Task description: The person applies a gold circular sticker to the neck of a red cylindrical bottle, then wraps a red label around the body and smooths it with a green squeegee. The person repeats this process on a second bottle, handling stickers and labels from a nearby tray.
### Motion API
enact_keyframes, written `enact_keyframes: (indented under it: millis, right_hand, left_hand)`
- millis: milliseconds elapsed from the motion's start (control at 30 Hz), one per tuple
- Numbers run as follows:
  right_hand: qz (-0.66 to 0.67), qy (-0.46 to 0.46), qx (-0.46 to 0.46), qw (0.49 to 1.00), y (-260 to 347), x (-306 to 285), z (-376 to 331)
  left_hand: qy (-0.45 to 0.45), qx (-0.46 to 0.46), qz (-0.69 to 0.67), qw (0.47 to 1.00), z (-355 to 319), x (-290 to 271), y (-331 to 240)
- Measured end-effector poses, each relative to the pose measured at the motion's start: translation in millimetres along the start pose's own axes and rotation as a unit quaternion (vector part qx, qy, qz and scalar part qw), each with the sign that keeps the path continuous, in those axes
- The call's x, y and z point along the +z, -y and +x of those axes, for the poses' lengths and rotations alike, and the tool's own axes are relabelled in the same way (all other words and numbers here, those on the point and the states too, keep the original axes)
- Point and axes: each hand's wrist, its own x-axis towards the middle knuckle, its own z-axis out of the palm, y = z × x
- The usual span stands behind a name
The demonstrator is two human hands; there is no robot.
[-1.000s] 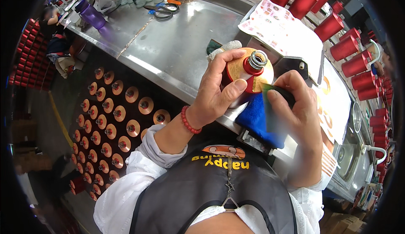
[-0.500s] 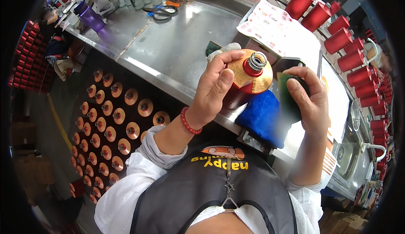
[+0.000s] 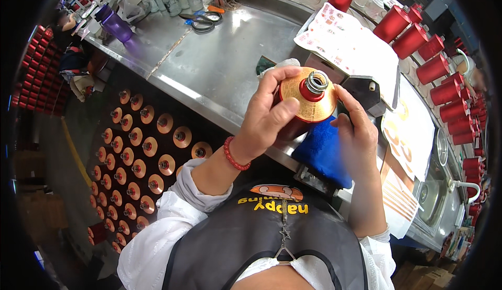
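Gold-shouldered red bottle (image 3: 315, 111) held up at the near edge of the metal table (image 3: 225, 49); left hand (image 3: 267, 113) clasps its side, thumb on the gold; right hand (image 3: 356, 135) at its right edge, index and thumb spread apart, whether pressing cannot be told; blue cloth (image 3: 321, 154) beside the bottle; scissors (image 3: 203, 24) lie farther off; similar bottles (image 3: 138, 167) stand in rows, lower left.

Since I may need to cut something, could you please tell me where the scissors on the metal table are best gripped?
Probably take the scissors by their black handle loops, from the near right: the loops face right, the blades point left, and an orange item lies just beyond.
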Motion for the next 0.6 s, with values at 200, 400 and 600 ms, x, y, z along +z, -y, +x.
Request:
enact_keyframes:
  millis: [200, 400, 600]
  right_hand:
    - [-0.027, -0.028, -0.042, 0.998, 15, 4, 8]
    - [0.087, 0.0, 0.047, 0.995, 15, 7, 15]
    - [0.126, 0.004, 0.055, 0.991, 15, 10, 17]
  left_hand:
    - [-0.037, 0.024, 0.015, 0.999, 0, -4, 3]
    - [-0.016, 0.034, 0.072, 0.997, 1, -7, 0]
    - [0.003, -0.018, 0.021, 1.0, 2, -5, -1]
